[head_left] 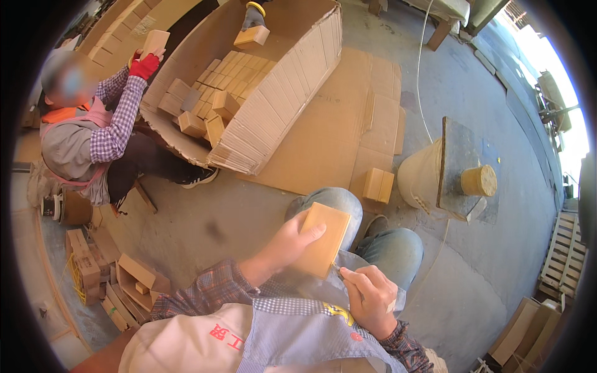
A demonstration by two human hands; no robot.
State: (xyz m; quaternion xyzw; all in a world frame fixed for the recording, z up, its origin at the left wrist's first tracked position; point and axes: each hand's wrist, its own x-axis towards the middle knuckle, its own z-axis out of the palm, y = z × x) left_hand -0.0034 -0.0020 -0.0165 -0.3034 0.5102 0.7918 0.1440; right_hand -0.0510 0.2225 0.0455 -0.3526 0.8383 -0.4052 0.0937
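My left hand (283, 247) grips a flat rectangular block (331, 231), pale yellow-brown like wood, with the thumb across its upper face. The block is tilted above my lap, in front of my knees. Close to its lower right corner is my right hand (372, 294), closed around a small thin tool (337, 268). Only the tool's narrow dark tip shows; the fingers cover the rest, so its kind cannot be made out. The tip is at or very near the block's edge.
Ahead, a large cardboard box (283, 115) holds several similar blocks (233, 78). At left a person (81, 137) in red gloves lifts a block; a dark-gloved hand (254, 17) holds another. On the right, a bucket (418, 174) stands beside a board (453, 168) with a yellowish cylinder (479, 181).
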